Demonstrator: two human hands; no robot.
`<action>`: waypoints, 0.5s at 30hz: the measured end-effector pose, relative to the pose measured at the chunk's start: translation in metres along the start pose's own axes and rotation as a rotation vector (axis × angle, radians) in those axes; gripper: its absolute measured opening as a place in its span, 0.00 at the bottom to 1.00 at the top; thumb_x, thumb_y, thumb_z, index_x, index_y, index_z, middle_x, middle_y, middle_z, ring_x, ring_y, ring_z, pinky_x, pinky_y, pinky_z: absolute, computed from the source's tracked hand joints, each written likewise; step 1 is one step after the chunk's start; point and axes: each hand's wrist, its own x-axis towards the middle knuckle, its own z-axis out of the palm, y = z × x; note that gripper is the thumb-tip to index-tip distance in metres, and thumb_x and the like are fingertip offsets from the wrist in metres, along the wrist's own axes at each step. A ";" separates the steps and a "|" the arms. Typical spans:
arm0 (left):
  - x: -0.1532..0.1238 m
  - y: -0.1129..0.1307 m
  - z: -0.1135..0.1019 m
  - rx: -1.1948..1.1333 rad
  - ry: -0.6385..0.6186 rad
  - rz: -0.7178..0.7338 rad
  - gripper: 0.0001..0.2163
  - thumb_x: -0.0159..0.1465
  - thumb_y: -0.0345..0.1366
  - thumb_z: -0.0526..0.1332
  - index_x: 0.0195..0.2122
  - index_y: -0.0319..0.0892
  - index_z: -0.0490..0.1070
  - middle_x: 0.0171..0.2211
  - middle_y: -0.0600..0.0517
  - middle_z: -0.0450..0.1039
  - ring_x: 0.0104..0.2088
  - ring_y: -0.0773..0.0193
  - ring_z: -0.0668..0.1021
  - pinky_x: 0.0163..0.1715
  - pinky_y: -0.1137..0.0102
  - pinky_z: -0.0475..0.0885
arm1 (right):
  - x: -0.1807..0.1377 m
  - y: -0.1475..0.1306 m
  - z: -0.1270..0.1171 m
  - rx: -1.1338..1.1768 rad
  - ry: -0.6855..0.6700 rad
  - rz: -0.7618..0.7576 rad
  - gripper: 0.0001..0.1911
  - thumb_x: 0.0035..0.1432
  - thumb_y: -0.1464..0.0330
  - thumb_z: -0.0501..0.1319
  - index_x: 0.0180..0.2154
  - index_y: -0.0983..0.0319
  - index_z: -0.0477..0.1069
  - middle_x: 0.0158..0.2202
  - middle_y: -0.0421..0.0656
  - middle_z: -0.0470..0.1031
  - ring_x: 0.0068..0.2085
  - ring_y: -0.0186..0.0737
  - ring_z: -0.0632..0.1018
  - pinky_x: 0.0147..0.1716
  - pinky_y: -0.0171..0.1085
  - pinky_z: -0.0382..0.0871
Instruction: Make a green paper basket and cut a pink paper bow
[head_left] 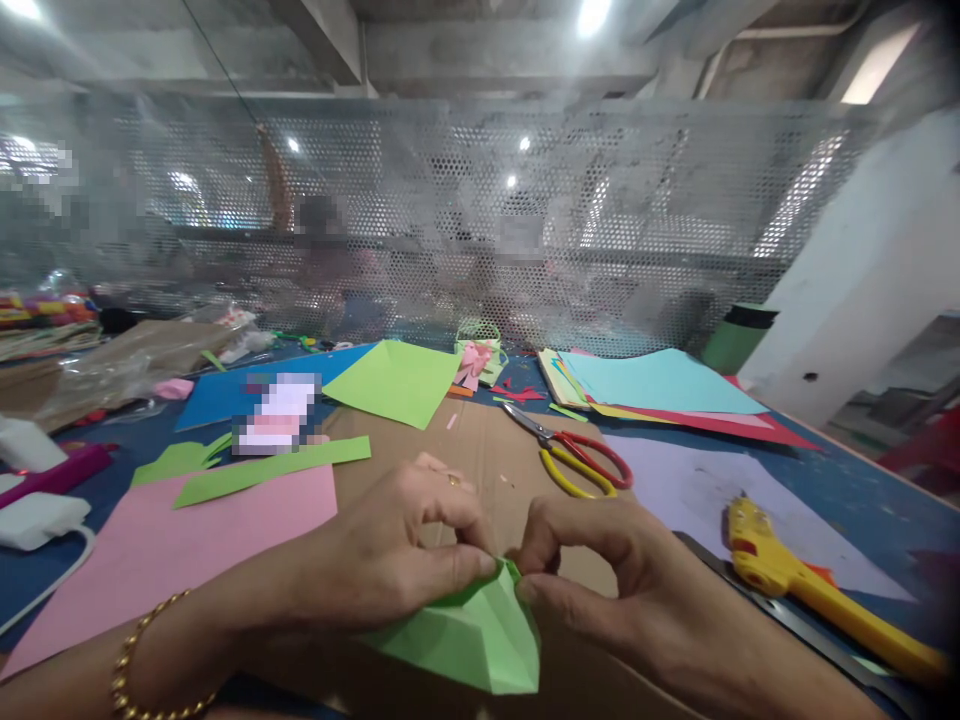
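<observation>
A folded piece of green paper (480,635) is held between my two hands above a brown cardboard sheet (465,480). My left hand (409,545) pinches its upper edge between thumb and forefinger. Close beside it, my right hand (600,570) pinches the same edge near a pointed fold at the top. Creases run down the paper, and its lower edge hangs toward me. Beyond my right hand lie scissors (574,455) with red and yellow handles, their blades partly open.
Pink paper (247,530) and a green strip (274,472) lie left. At right, a yellow glue gun (787,580) rests on lilac paper (697,480). Stacked coloured sheets (660,380) and a small green paper basket (480,345) stand farther back. A white cable (67,580) runs at far left.
</observation>
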 end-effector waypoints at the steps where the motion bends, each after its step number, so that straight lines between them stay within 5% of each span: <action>1: 0.000 0.000 0.000 -0.003 -0.002 0.001 0.07 0.63 0.29 0.63 0.26 0.40 0.74 0.26 0.57 0.71 0.33 0.67 0.71 0.41 0.67 0.59 | 0.000 0.000 -0.001 0.015 -0.002 -0.006 0.08 0.58 0.73 0.63 0.26 0.62 0.72 0.25 0.34 0.71 0.30 0.31 0.71 0.31 0.29 0.64; 7: 0.000 0.002 -0.002 0.023 -0.016 0.043 0.08 0.62 0.28 0.63 0.25 0.39 0.72 0.25 0.58 0.71 0.32 0.68 0.71 0.43 0.67 0.58 | -0.002 -0.001 -0.008 0.105 -0.123 0.057 0.10 0.62 0.66 0.62 0.31 0.63 0.77 0.27 0.38 0.74 0.31 0.33 0.72 0.31 0.31 0.64; 15: -0.002 0.003 0.000 0.019 -0.035 0.042 0.08 0.62 0.27 0.63 0.25 0.39 0.73 0.25 0.57 0.72 0.32 0.68 0.71 0.42 0.67 0.59 | 0.002 0.007 -0.006 0.239 -0.154 0.120 0.09 0.55 0.64 0.68 0.29 0.64 0.76 0.26 0.37 0.73 0.29 0.32 0.69 0.29 0.31 0.62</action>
